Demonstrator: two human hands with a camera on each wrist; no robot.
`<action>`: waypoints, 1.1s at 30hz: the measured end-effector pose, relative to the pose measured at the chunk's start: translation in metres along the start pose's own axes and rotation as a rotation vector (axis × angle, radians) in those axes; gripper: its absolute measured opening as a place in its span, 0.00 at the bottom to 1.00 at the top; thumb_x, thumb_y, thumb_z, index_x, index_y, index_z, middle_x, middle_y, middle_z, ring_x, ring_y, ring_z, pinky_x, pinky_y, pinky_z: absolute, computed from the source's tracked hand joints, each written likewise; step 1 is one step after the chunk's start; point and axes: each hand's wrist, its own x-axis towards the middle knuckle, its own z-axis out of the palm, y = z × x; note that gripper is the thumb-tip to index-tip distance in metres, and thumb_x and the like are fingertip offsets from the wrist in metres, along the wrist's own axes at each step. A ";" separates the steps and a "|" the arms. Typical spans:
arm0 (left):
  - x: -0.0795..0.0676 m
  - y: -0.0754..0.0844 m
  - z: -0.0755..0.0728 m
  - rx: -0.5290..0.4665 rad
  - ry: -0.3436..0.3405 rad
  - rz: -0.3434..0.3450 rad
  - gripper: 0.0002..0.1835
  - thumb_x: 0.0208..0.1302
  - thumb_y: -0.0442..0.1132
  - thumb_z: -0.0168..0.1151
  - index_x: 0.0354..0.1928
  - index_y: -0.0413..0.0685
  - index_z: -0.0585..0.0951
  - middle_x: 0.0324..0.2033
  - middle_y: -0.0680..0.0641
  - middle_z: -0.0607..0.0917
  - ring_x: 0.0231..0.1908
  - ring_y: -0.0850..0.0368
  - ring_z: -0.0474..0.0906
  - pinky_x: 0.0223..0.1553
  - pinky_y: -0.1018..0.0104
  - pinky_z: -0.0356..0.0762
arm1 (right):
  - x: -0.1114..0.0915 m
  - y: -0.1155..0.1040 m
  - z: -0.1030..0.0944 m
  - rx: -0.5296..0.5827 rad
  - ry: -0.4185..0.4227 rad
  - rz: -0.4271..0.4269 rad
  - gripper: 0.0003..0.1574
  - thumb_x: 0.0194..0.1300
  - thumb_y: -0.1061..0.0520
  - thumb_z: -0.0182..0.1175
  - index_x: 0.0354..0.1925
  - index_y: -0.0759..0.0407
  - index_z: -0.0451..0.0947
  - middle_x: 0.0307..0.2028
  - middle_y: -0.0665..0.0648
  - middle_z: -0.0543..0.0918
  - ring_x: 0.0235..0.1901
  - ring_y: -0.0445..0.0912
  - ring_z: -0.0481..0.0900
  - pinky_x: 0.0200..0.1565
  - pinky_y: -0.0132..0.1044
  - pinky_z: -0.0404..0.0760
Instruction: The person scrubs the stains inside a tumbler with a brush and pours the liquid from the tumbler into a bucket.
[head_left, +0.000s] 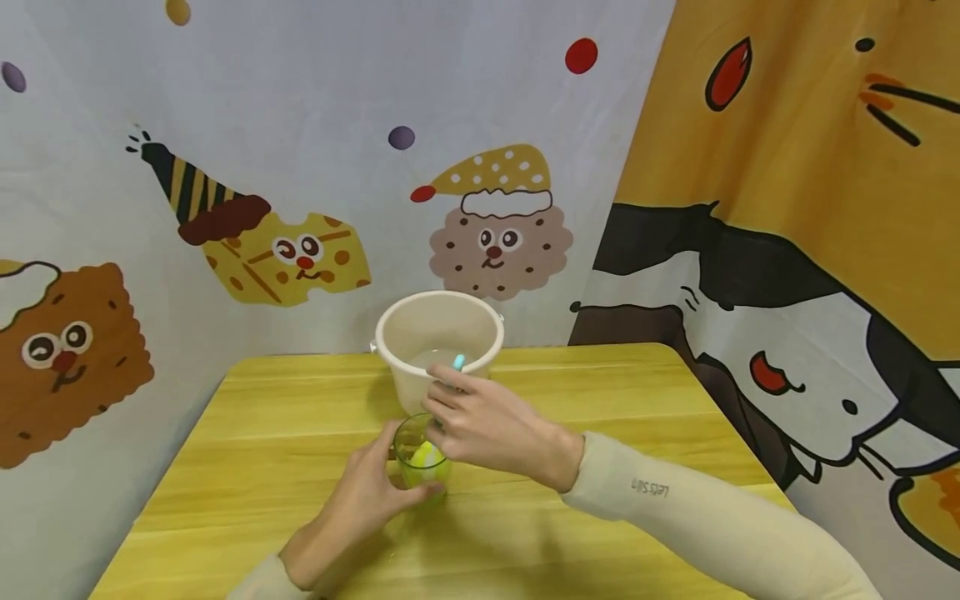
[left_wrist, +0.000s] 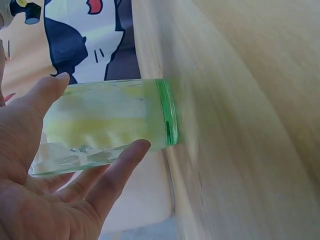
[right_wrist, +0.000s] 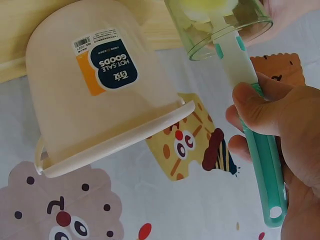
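Observation:
A clear green-tinted glass [left_wrist: 100, 107] stands on the table, and my left hand [head_left: 365, 475] holds it with thumb and fingers around its sides. Inside the glass is the yellow and white sponge head [head_left: 426, 455] of a bottle brush. My right hand [head_left: 487, 421] grips the brush's green and white handle [right_wrist: 262, 165] from above, thumb pressed along it in the right wrist view. The handle's hooked end, with a hole in it, points away from the glass. Just behind both hands sits a cream bucket [head_left: 397, 333].
The bucket carries a printed label [right_wrist: 107, 62] on its side. Under everything is a yellow wood-grain table [head_left: 600, 400]. A cartoon-printed curtain [head_left: 322, 125] hangs behind the table and along its sides.

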 end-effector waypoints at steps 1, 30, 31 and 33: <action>0.000 0.000 0.000 -0.001 0.003 0.007 0.48 0.56 0.49 0.96 0.76 0.54 0.78 0.58 0.49 0.96 0.57 0.46 0.97 0.55 0.60 0.97 | 0.000 -0.001 0.000 0.000 -0.005 -0.003 0.09 0.77 0.56 0.74 0.39 0.38 0.92 0.47 0.47 0.95 0.55 0.46 0.90 0.85 0.44 0.73; 0.003 0.002 0.002 0.030 -0.036 -0.060 0.59 0.57 0.57 0.95 0.85 0.52 0.69 0.62 0.41 0.94 0.32 0.69 0.86 0.41 0.70 0.88 | 0.001 -0.009 0.013 0.004 -0.034 -0.071 0.07 0.82 0.43 0.70 0.45 0.36 0.95 0.48 0.39 0.95 0.50 0.42 0.85 0.64 0.38 0.76; 0.003 0.003 0.002 0.026 -0.044 -0.063 0.60 0.58 0.57 0.95 0.85 0.52 0.68 0.59 0.41 0.94 0.27 0.70 0.82 0.38 0.71 0.86 | 0.001 -0.009 0.014 0.001 -0.027 -0.074 0.08 0.82 0.43 0.69 0.44 0.36 0.94 0.46 0.39 0.94 0.49 0.41 0.85 0.63 0.38 0.76; 0.004 0.003 0.002 0.013 -0.055 -0.058 0.61 0.59 0.54 0.95 0.86 0.50 0.66 0.55 0.40 0.94 0.19 0.72 0.76 0.33 0.73 0.84 | 0.001 -0.008 0.015 -0.004 -0.014 -0.081 0.10 0.83 0.43 0.68 0.42 0.36 0.93 0.44 0.39 0.93 0.47 0.42 0.83 0.62 0.38 0.75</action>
